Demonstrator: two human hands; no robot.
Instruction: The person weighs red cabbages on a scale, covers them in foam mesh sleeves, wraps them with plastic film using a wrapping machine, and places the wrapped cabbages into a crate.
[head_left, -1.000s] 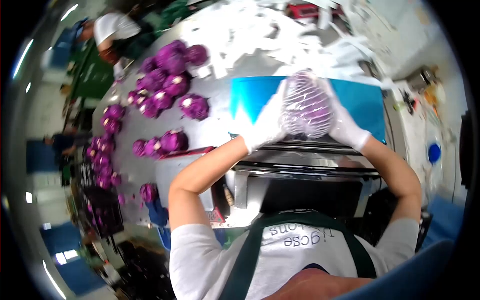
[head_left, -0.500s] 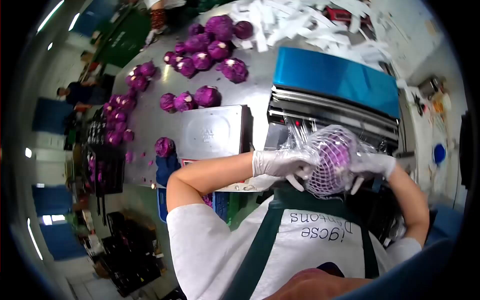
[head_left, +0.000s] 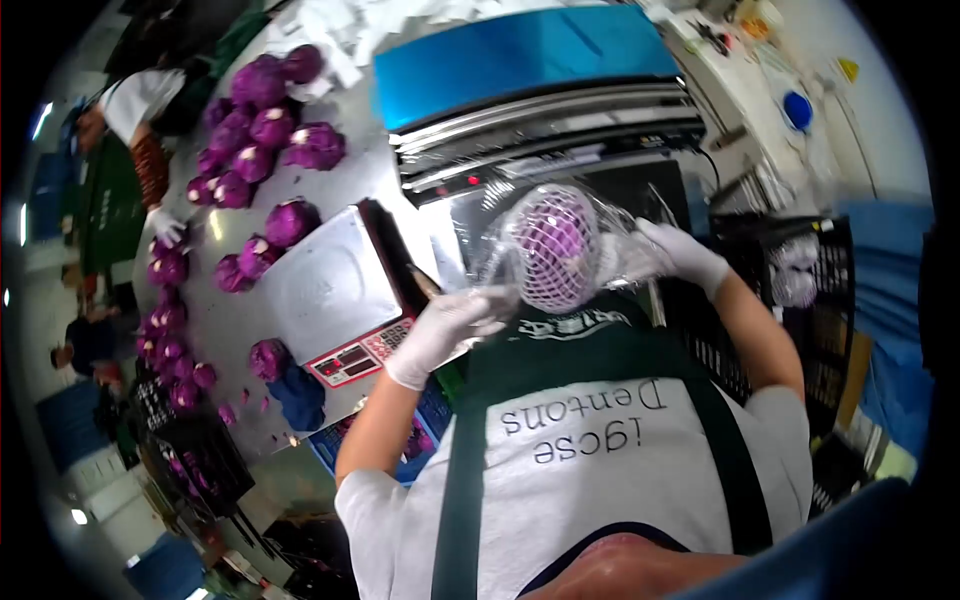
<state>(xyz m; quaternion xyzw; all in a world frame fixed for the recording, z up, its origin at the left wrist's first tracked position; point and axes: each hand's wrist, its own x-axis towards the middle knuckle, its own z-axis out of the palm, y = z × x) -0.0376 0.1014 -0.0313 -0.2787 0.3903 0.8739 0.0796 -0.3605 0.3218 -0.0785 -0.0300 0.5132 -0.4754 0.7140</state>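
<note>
Head: left hand (head_left: 458, 325), right hand (head_left: 690, 256) curled at film (head_left: 630, 258) (grip unclear); cabbage (head_left: 553, 245) between fingers, likely mid-wrap, next needs steadying.

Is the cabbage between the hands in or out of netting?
In: white netting stretches over the visible side of the cabbage; its far side is hidden.

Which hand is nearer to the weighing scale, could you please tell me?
Left: the left hand is beside the scale, while the right hand is farther off, beyond the netted cabbage.
</note>
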